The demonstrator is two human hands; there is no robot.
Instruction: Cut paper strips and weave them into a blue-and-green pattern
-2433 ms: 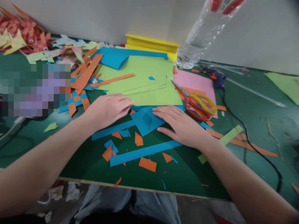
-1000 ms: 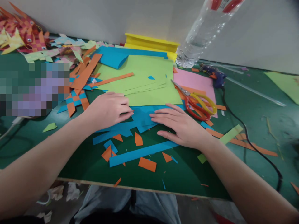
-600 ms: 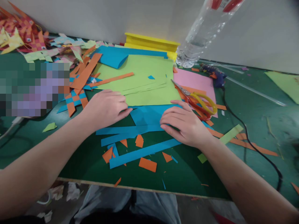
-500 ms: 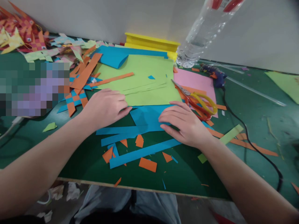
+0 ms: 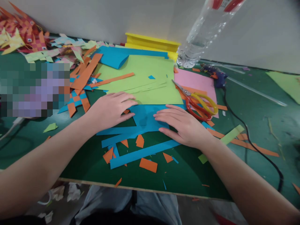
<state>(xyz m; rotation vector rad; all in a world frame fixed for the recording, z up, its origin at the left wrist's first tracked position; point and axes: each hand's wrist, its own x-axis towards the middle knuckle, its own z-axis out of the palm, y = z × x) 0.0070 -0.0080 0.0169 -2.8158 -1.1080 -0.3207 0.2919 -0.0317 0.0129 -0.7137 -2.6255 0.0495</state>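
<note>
My left hand (image 5: 111,109) lies by the lower left edge of a light green paper sheet (image 5: 140,68), thumb apart from its stretched fingers. A blue paper piece (image 5: 145,114) shows below that sheet, partly tucked under it. Across the right part of the blue piece rest the spread fingers of my right hand (image 5: 181,126). Neither hand grips anything. Scissors (image 5: 201,107) with one yellow and one red handle lie beyond my right hand. In front of the hands is a long blue strip (image 5: 142,153), among orange paper scraps (image 5: 148,165).
A clear plastic bottle (image 5: 199,34) stands at the back, near a folded yellow sheet (image 5: 152,42). Woven paper fish (image 5: 25,31) are heaped at the far left. A dark cable (image 5: 250,137) runs down the right. A blurred patch (image 5: 35,90) hides something at left.
My left hand's fingers have straightened and reached slightly right. My right hand has shifted a little left over the blue paper. The green sheet's near edge has moved slightly away from me.
</note>
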